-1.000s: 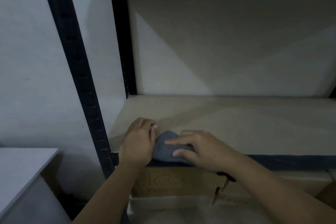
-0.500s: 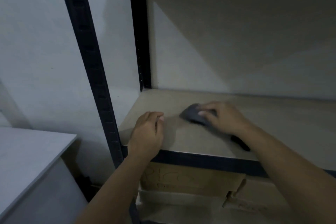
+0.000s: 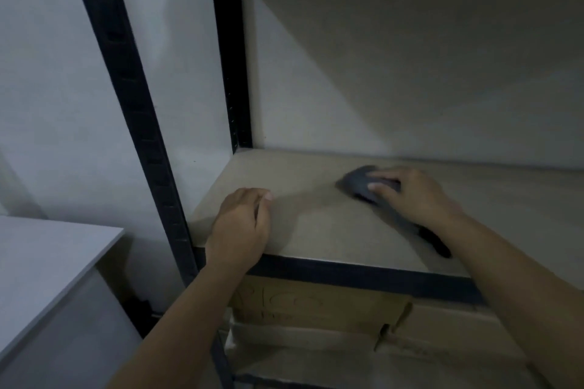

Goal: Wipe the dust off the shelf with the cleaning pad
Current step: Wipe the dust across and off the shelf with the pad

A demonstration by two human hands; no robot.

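Right hand (image 3: 417, 196) presses the pad (image 3: 358, 183) flat on the shelf (image 3: 316, 224), fingers curled over it, near the back edge, mid-width. Left hand (image 3: 241, 224) rests on the shelf at the front-left corner, fingers loosely curled, holding nothing. Cardboard boxes (image 3: 316, 309) sit under the shelf.

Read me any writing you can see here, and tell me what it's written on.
"PIC", hand-drawn and faint, on the front of the cardboard box under the shelf; the letters after it and the line beneath are too dim to read.
No other readable text.
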